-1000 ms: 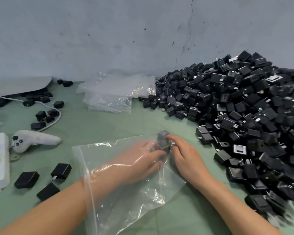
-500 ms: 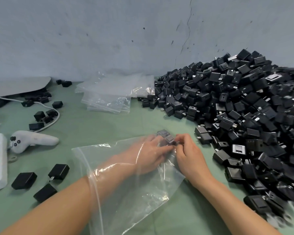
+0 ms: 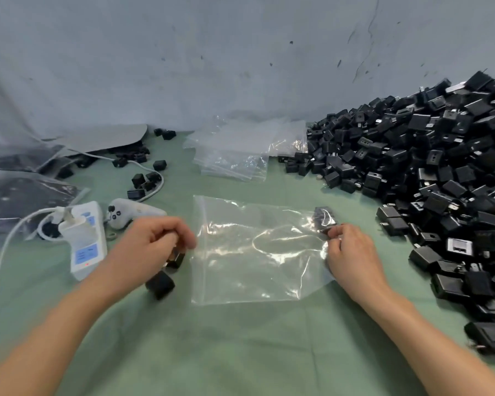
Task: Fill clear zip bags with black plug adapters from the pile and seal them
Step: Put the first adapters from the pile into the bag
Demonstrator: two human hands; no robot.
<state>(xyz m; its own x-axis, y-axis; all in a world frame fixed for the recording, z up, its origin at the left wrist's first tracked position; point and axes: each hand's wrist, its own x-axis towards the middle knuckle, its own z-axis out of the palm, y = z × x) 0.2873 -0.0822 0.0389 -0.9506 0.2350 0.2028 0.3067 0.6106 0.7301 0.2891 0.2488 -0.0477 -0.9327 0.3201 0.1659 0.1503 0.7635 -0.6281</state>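
Left hand: the left hand is clenched, its fingers curled round a small black plug adapter just off the bag's left edge. Motion blur softens the grip.
Loose adapter: a second black cube-shaped adapter lies on the green-covered table, close under that hand's wrist.
Bag: a clear plastic zip bag lies flat on the table between the two hands.
Right hand: the right hand pinches the bag's right edge between thumb and fingertips.
Bagged adapter: a third black adapter sits at the bag's far right corner, just beyond the right hand's fingertips, apparently under the film.
Pile: a big heap of black plug adapters covers the table's right side, near the right hand.
Spare bags: a stack of empty clear bags lies beyond, beside the heap.
Left clutter: a white power strip and a white handheld controller lie near the left hand.
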